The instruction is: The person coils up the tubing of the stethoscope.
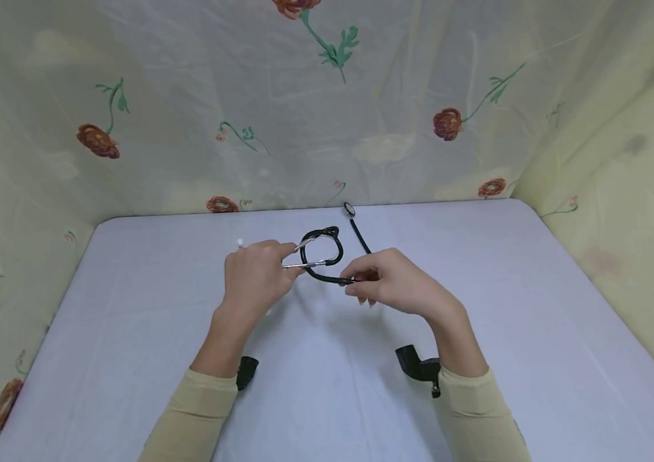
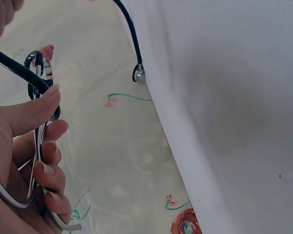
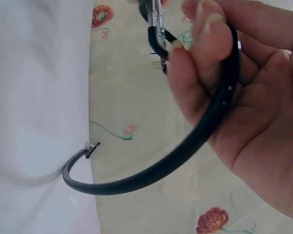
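Curled around the metal ear tubes [image 1: 303,264], your left hand [image 1: 257,273] held the stethoscope [image 1: 339,249] above the white table [image 1: 327,398] while your right hand [image 1: 398,283] pinched its looped black tubing [image 1: 329,278]. From that pinch the tubing ran out to the chest piece [image 1: 350,210], which appeared near the table's far edge in the head view. Tabletop spread wide between your hands and both side edges.

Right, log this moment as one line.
left hand: grips stethoscope by metal ear tubes; right hand: holds black tubing; tubing: looped beside left hand; chest piece: free of both hands
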`<state>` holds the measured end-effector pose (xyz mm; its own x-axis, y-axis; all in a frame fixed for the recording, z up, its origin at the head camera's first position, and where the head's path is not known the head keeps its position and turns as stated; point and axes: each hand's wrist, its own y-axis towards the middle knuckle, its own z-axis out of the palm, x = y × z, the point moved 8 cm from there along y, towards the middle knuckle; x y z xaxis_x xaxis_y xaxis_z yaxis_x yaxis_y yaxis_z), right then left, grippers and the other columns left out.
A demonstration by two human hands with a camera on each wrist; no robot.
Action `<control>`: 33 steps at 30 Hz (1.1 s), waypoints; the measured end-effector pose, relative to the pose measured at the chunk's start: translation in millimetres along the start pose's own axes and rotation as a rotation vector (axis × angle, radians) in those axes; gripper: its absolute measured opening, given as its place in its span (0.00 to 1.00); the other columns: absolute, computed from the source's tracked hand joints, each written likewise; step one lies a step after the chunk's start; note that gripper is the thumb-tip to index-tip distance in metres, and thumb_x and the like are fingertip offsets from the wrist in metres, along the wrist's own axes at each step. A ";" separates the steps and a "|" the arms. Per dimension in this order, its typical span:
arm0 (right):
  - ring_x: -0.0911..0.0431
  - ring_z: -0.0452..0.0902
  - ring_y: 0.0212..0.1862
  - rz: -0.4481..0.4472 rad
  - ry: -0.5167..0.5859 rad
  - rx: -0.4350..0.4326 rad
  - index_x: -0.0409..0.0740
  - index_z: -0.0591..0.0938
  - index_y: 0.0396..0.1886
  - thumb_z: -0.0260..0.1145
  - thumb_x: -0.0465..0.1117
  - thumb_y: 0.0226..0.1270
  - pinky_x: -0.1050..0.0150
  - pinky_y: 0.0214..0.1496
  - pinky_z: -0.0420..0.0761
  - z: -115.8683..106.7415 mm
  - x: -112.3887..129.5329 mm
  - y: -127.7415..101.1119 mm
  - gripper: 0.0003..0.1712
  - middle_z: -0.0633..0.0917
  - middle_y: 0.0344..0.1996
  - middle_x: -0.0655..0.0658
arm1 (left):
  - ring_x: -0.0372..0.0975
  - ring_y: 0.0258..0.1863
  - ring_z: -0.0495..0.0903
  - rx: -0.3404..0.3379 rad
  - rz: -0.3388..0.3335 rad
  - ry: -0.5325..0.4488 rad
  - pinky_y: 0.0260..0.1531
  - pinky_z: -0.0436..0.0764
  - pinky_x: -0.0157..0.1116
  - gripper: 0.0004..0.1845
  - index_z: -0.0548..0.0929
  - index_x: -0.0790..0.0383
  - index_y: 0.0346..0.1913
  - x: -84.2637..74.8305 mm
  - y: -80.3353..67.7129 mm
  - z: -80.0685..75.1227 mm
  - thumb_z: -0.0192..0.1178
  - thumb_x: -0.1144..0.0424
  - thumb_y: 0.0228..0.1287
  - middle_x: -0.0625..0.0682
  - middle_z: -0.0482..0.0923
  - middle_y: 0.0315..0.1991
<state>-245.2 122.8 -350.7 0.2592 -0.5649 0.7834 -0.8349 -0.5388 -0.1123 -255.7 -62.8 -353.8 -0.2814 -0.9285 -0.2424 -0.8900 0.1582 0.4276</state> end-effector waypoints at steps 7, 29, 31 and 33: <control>0.52 0.76 0.30 -0.038 -0.021 -0.168 0.52 0.89 0.38 0.70 0.40 0.65 0.63 0.32 0.75 -19.3 5.5 -4.0 0.04 0.86 0.29 0.49 | 0.36 0.27 0.83 0.130 0.057 -0.003 0.18 0.70 0.34 0.19 0.89 0.42 0.50 -14.4 -2.3 12.3 0.73 0.46 0.54 0.43 0.89 0.40; 0.53 0.79 0.37 -0.024 -0.018 -0.366 0.52 0.86 0.33 0.76 0.47 0.58 0.58 0.40 0.78 -39.3 -11.1 -3.4 0.08 0.87 0.30 0.50 | 0.27 0.21 0.70 0.246 0.337 -0.149 0.19 0.65 0.30 0.09 0.87 0.35 0.37 -40.9 -8.9 19.0 0.73 0.45 0.52 0.31 0.79 0.21; 0.53 0.80 0.38 -0.023 -0.014 -0.361 0.52 0.86 0.34 0.76 0.47 0.58 0.58 0.41 0.78 -38.9 -13.5 -2.1 0.09 0.87 0.31 0.50 | 0.27 0.20 0.69 0.246 0.346 -0.164 0.19 0.65 0.30 0.10 0.87 0.34 0.37 -41.8 -9.4 18.2 0.73 0.44 0.52 0.30 0.79 0.21; 0.54 0.80 0.38 -0.024 -0.011 -0.358 0.51 0.86 0.35 0.76 0.47 0.58 0.58 0.41 0.78 -38.9 -15.3 -1.2 0.09 0.87 0.32 0.50 | 0.27 0.19 0.69 0.243 0.362 -0.178 0.19 0.65 0.30 0.10 0.87 0.34 0.36 -43.3 -9.8 17.4 0.73 0.43 0.51 0.30 0.78 0.21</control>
<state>-267.0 156.5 -338.8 0.2845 -0.5623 0.7764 -0.9452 -0.3000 0.1290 -241.1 -18.3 -362.6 -0.6275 -0.7303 -0.2699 -0.7755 0.5552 0.3006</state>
